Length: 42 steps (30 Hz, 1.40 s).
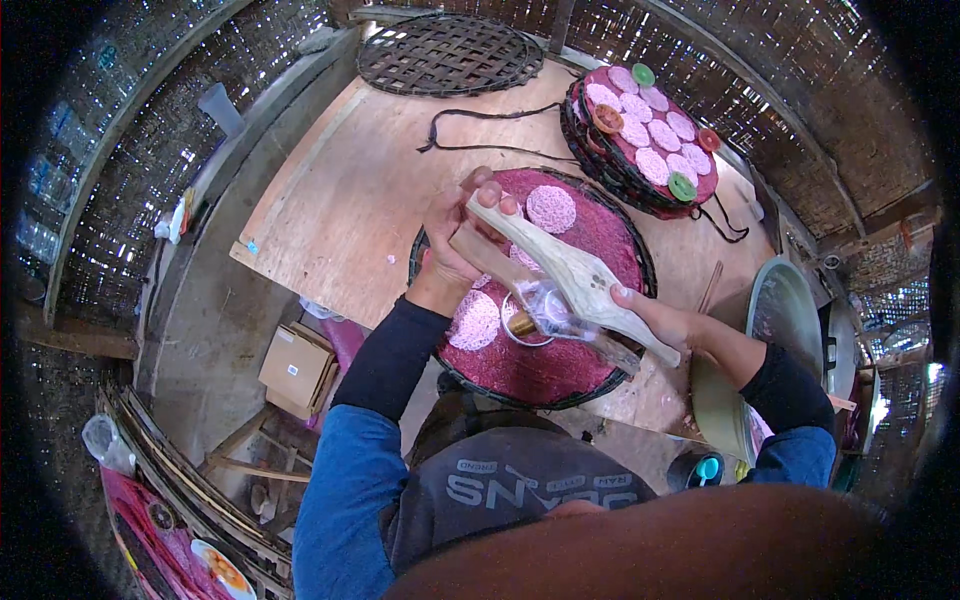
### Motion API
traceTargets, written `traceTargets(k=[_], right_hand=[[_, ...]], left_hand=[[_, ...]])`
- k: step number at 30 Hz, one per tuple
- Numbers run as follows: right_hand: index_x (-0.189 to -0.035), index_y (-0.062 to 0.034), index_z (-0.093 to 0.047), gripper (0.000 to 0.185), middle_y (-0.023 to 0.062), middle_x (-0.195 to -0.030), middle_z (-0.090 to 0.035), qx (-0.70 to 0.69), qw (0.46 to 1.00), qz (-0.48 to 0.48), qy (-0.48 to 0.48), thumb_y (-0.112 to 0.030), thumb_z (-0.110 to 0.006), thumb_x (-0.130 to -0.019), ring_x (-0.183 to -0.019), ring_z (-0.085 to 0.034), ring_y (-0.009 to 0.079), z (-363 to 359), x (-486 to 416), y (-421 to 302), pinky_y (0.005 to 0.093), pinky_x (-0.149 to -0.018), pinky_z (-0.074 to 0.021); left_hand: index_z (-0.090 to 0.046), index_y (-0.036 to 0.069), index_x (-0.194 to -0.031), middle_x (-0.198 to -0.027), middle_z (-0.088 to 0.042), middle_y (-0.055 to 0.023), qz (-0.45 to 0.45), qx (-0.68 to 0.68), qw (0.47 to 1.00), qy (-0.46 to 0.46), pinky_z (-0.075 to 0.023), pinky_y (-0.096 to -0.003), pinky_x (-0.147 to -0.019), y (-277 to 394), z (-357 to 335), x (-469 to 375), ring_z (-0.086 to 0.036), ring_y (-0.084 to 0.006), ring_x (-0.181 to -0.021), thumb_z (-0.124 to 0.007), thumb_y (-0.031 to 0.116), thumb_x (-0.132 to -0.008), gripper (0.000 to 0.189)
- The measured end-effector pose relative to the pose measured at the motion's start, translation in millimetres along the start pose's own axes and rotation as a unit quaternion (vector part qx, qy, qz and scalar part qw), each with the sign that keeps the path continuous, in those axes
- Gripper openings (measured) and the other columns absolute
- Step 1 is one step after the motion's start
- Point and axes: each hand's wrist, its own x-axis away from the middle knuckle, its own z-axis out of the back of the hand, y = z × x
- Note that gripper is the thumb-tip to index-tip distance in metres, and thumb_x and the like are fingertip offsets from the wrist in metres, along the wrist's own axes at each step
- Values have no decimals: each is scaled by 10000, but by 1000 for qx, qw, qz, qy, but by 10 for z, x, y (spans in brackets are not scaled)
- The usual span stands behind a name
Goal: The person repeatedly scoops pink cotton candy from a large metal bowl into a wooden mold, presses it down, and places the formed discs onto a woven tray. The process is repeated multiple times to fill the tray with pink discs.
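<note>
My left hand is closed around the upper-left ends of a hinged wooden hand press. Its pale upper lever lies above a browner lower bar. My right hand grips the other end of the pale lever. Clear plastic wraps the middle of the press, and a brass-coloured cylinder hangs beneath, with a white ring around it. Below is a round tray lined with magenta mesh cloth. It carries pale pink stringy discs, one behind the press and one at left; others are partly hidden.
A stack of dark-rimmed trays holding pink discs and coloured plastic pieces stands at back right. A lattice tray and black cord lie on the plywood table. A large greenish tub stands right; cardboard boxes sit left.
</note>
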Motion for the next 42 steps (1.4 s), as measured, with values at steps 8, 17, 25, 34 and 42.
traceTargets(k=[8,17,25,34,42], right_hand=[[-1056,-40,-549,654,68,-802,-587,17,999,-47,-4,-622,-329,-855,-620,-555,153,75,178,-79,285,-567,-471],[-787,17,-635,706,115,-721,-617,195,974,-9,119,-651,-406,-807,-642,-592,160,191,183,-162,297,-572,-473],[-659,20,-631,724,75,-550,-576,269,948,61,156,-658,-418,-797,-504,-563,166,25,-99,-131,305,-508,-459],[-658,19,-629,719,86,-538,-564,210,970,0,124,-644,-401,-815,-463,-555,165,-152,-12,-223,297,-449,-450],[-634,40,-634,769,105,-530,-566,300,935,46,187,-676,-401,-791,-491,-564,187,-24,-15,-67,337,-492,-460]], left_hand=[[-497,95,-870,-730,-504,18,-29,-27,994,103,-474,-314,-713,-209,-36,44,-535,-185,-811,-559,281,-791,211],[-460,104,-854,-664,-496,18,-20,10,998,52,-470,-320,-683,-182,114,-111,-532,-186,-751,-537,228,-798,156],[-441,108,-898,-641,-503,9,-19,-7,1000,10,-473,-331,-683,142,139,-103,-542,-195,-730,-496,228,-819,153],[-469,108,-914,-662,-491,19,-50,-19,993,107,-472,-331,-678,103,114,149,-532,-177,-764,-446,246,-846,155],[-485,101,-908,-624,-486,10,-43,-27,995,86,-457,-317,-635,33,103,-10,-527,-185,-684,-450,232,-847,149]])
